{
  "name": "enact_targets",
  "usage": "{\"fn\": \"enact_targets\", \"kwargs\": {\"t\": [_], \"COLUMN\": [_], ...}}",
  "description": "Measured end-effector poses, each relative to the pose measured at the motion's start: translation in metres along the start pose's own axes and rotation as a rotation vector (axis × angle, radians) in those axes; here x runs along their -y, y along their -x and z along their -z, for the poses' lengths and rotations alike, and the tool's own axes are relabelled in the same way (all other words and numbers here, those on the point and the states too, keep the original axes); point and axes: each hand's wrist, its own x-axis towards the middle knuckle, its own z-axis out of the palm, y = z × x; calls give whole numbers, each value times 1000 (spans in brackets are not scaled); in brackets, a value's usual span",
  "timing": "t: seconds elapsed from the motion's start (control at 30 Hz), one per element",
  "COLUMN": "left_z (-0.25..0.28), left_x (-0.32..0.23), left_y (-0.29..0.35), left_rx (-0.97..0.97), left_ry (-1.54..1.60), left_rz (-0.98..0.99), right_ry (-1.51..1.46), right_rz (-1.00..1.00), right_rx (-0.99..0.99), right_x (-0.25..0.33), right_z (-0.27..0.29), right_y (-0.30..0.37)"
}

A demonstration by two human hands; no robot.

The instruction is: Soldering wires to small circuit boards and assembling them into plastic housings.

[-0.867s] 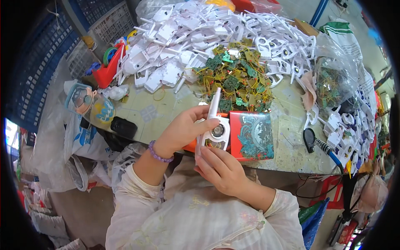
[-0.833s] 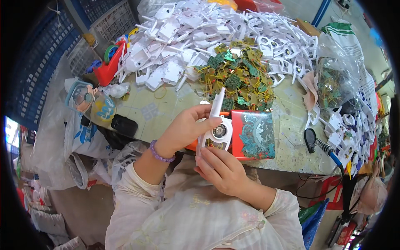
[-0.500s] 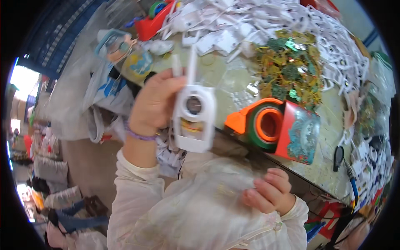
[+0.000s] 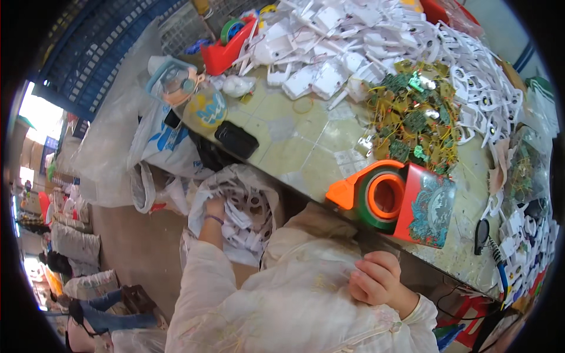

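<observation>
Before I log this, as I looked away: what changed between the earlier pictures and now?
The left hand moved the white part left and is now down in the bag; whether it let go is hidden. The right hand let go of the part and drew back toward the body. The view swung left. Red box, tape dispenser and board pile stayed on the table.

On our bench, circuit boards lie behind the nearer tape dispenser; at left, our plastic bag contains housings.
</observation>
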Motion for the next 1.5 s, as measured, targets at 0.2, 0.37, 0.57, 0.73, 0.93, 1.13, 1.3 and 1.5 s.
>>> {"fn": "enact_targets", "kwargs": {"t": [0.2, 0.37, 0.57, 0.73, 0.93, 1.13, 1.3, 1.5], "left_z": [37, 108, 61, 57, 98, 128, 97, 85], "left_x": [-288, -454, -521, -528, -526, -525, -553, -554], "left_y": [21, 20, -63, -66, -1, 129, 183, 187], "left_rx": [-859, -323, -99, -134, -206, 46, 115, 203], "left_ry": [443, 388, -39, -56, 239, 430, 335, 425], "left_rz": [-286, -966, -1171, -1093, -1050, -1121, -1282, -1226], "right_ry": [141, 137, 113, 141, 151, 366, 487, 752], "right_rz": [-84, -94, -108, -190, -220, -570, -623, -602], "right_rx": [9, -18, -2, -6, -114, -168, 109, 464], "right_x": [-2, -3, 5, 4, -7, -74, -177, -196], "right_z": [18, 26, 28, 33, 67, 108, 104, 99], "right_y": [9, 11, 10, 11, 1, -61, -72, -57]}}
